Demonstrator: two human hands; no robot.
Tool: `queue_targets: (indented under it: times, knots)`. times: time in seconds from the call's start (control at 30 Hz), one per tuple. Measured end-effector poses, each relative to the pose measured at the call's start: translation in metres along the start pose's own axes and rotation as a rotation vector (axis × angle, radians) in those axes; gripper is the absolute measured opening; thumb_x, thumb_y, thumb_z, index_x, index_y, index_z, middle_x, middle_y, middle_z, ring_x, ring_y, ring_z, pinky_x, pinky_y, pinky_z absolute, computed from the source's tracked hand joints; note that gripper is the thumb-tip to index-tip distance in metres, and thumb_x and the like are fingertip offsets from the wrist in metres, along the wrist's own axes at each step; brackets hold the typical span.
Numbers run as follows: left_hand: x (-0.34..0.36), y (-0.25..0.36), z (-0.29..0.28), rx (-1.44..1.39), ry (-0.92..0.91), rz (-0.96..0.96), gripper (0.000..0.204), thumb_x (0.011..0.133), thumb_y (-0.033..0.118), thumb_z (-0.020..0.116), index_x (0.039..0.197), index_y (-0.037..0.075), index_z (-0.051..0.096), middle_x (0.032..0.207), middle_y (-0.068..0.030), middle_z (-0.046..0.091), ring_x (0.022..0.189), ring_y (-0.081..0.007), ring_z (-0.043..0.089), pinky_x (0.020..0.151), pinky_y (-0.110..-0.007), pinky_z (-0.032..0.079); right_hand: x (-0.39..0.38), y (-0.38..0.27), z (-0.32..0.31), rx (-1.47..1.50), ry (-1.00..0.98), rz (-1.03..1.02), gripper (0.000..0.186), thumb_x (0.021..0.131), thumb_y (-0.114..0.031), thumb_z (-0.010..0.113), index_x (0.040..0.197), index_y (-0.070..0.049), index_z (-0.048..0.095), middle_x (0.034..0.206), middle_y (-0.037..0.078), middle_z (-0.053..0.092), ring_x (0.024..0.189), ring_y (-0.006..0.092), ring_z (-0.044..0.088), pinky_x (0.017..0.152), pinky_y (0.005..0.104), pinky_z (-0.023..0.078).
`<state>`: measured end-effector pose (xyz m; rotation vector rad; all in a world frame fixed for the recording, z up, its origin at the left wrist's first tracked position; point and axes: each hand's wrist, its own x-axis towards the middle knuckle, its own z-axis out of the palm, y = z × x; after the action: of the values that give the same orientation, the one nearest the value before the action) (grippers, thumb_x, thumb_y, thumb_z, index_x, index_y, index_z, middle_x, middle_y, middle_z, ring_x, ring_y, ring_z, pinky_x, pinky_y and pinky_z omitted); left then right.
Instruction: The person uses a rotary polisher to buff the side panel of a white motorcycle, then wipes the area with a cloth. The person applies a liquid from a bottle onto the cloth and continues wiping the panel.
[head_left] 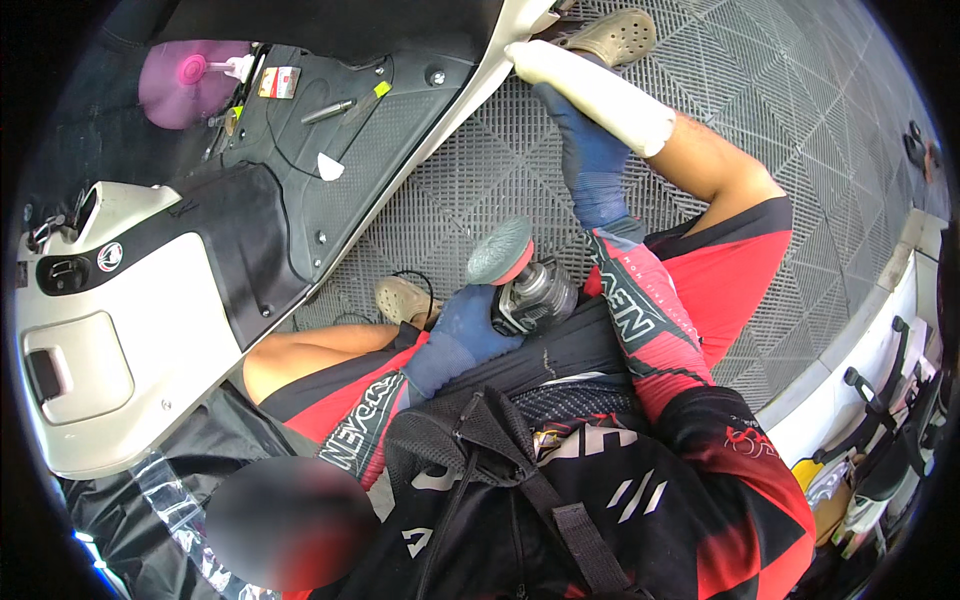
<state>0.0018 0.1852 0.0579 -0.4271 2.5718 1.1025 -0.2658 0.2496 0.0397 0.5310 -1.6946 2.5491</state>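
Note:
My left hand [463, 338], in a blue glove, is closed round the dark body of a handheld polisher [545, 298] at my lap. The polisher's round grey pad [500, 252], backed in red, faces up and away from me. Farther right, my other blue-gloved hand, the right [588, 155], grips a long, curved cream-white piece [595, 95] from its near side. That smooth piece lies along my right shin; its exact kind is not clear. Pad and cream piece are apart.
A cream-and-black scooter [90, 355] fills the left side. On its dark floorboard [400, 140] lie a pen-like tool [328, 111], a white scrap [330, 167] and a small box [279, 82], near a purple round fan [185, 85]. Grey grid tiles [740, 90] cover the floor.

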Motion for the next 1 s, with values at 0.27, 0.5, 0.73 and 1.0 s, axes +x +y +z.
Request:
queue_targets:
  times: [0.27,0.5,0.73,1.0]
  knots:
    - [0.0,-0.003,0.002,-0.028,-0.09,-0.054,0.087,0.064,0.037,0.089,0.136,0.0,0.055,0.121,-0.0277,0.065,0.117,-0.0447,0.062,0.102,-0.049,0.05,-0.013,0.046,-0.008,-0.327,-0.136,-0.229,0.025,0.083,-0.012,0.083,0.106,-0.004,0.076,0.095,0.008,0.073,0.087,0.0239,0.071,0.076,0.0358,0.055]
    - [-0.001,0.005,-0.004,0.04,-0.081,-0.061,0.086,0.064,0.042,0.089,0.13,-0.002,0.058,0.118,-0.0286,0.066,0.113,-0.0442,0.064,0.1,-0.049,0.051,-0.012,0.045,-0.015,-0.764,-0.372,-0.544,0.033,0.084,-0.015,0.079,0.116,-0.009,0.072,0.106,0.008,0.069,0.097,0.0313,0.067,0.085,0.0406,0.052]
    - [0.0,0.002,-0.003,0.003,-0.062,-0.054,0.082,0.064,0.04,0.088,0.128,-0.002,0.059,0.118,-0.028,0.066,0.112,-0.0446,0.063,0.099,-0.049,0.051,-0.006,0.043,-0.016,-0.681,-0.329,-0.482,0.031,0.081,-0.01,0.082,0.109,-0.005,0.071,0.094,0.01,0.068,0.086,0.0308,0.067,0.077,0.04,0.053]
    - [0.005,0.005,-0.007,-0.01,-0.107,-0.068,0.083,0.066,0.039,0.087,0.132,-0.002,0.057,0.119,-0.0285,0.065,0.114,-0.0447,0.062,0.101,-0.049,0.05,-0.004,0.033,-0.017,-0.337,-0.124,-0.169,0.032,0.088,-0.005,0.08,0.118,-0.002,0.069,0.113,0.009,0.071,0.106,0.0213,0.067,0.095,0.0341,0.052]
